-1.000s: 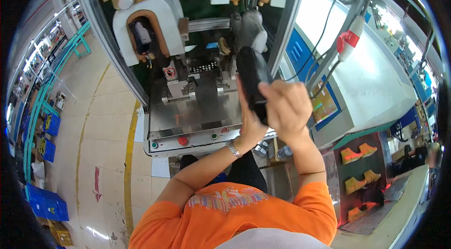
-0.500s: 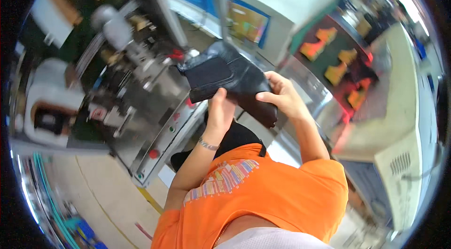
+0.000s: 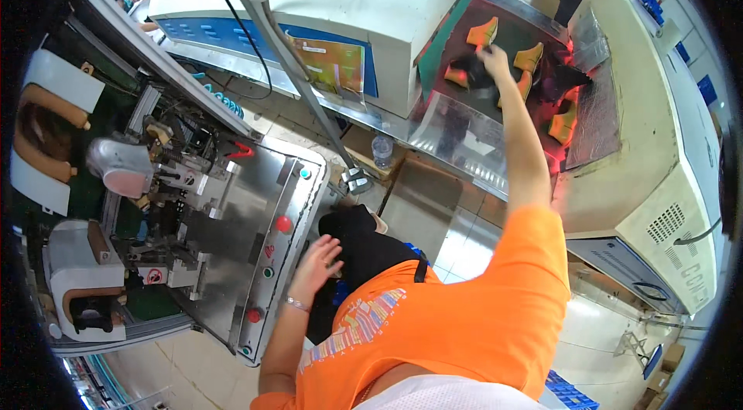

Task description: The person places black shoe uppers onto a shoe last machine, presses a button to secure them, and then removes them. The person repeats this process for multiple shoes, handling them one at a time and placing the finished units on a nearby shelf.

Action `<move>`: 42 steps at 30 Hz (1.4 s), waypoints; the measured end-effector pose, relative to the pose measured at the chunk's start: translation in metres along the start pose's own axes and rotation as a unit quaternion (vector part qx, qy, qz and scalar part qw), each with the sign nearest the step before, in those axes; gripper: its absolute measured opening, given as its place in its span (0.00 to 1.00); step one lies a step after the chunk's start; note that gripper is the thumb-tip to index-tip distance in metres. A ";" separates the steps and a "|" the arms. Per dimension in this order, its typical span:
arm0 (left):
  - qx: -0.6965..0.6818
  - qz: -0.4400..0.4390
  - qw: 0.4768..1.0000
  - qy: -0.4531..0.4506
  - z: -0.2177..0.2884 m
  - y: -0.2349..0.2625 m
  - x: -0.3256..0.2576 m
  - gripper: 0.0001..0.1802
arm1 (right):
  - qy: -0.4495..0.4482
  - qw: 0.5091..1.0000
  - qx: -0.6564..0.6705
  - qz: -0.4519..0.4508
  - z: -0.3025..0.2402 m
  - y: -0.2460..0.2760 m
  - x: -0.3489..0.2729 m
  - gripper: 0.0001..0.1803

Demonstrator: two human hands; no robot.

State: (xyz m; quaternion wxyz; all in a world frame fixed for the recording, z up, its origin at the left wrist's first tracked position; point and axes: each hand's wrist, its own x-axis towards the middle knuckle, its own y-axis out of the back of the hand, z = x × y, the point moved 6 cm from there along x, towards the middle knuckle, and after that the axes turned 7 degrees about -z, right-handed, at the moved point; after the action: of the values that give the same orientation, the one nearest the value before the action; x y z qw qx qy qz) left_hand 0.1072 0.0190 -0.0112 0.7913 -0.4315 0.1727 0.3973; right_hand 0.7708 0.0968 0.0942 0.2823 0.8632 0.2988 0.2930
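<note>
Five or more orange shoe-shaped pieces (image 3: 529, 58), two black footwear pieces (image 3: 560, 78), five buttons.
On the belt (image 3: 512, 18), two orange pieces lie toward the left edge, two mid-belt and at least one toward the right edge, where red glare blurs the count; the black pieces split one left, one right. Along the worktop's (image 3: 244, 230) front edge sit three green buttons (image 3: 268, 272) and two red buttons (image 3: 283, 224); past its back edge, two white U-shaped pads (image 3: 85, 257).

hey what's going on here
A person in an orange shirt reaches out with the right hand to a black boot over a dark belt, among yellow-orange foot-shaped pieces. Blur hides whether the fingers grip it. The left hand is open and empty, near the machine's button panel.
</note>
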 end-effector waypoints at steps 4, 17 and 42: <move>0.014 0.050 0.997 -0.054 0.045 0.005 -0.012 0.22 | -0.308 0.947 0.072 0.052 0.055 -0.052 0.054 0.45; 0.393 0.101 0.854 -0.327 0.111 -0.100 0.028 0.16 | -0.213 0.966 -0.128 -0.068 0.129 -0.010 -0.084 0.21; 0.764 0.131 0.425 -0.467 0.235 -0.358 0.212 0.56 | -0.303 0.805 -0.495 -0.120 0.250 0.181 0.055 0.45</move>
State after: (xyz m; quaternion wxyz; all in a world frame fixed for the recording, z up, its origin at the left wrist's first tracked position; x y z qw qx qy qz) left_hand 0.5012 0.2020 0.1872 0.6946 0.6294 0.0637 0.3425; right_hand 1.0391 -0.0640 0.0654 0.7805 0.6084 0.1136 0.0887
